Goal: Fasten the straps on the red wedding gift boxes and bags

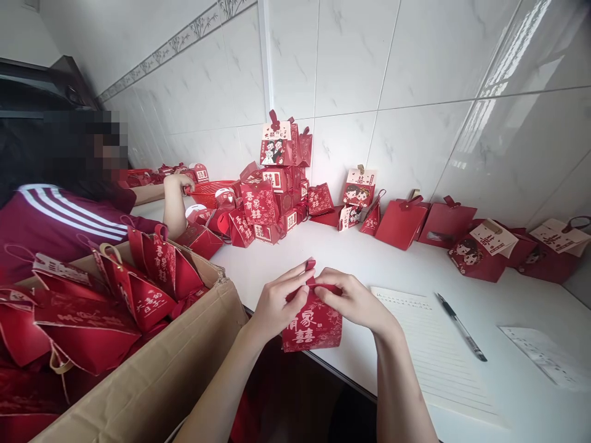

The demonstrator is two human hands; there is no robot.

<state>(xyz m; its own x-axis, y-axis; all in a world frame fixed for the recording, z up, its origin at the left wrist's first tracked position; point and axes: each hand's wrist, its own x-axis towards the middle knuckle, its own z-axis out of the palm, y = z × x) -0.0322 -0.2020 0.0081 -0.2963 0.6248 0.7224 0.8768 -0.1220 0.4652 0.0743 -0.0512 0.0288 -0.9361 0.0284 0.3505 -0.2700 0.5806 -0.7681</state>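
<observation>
A red gift box [318,326] with pale Chinese characters and a floral print is held at the table's near edge. Both hands grip its upper end, where a dark red ribbon loop [310,264] sticks up. My left hand [281,301] pinches the top at the left, its fingers beside the ribbon. Bent over the top edge from the right, my right hand [348,298] closes thumb and fingers on the box. The fingers partly hide the top, so whether it is fully closed cannot be seen.
A cardboard box [152,375] full of red gift boxes stands at left. More gift boxes [277,197] are stacked along the wall. A notepad [438,351], a pen [462,326] and a paper slip [540,351] lie right. Another person [78,215] sits left, near a red basket [207,194].
</observation>
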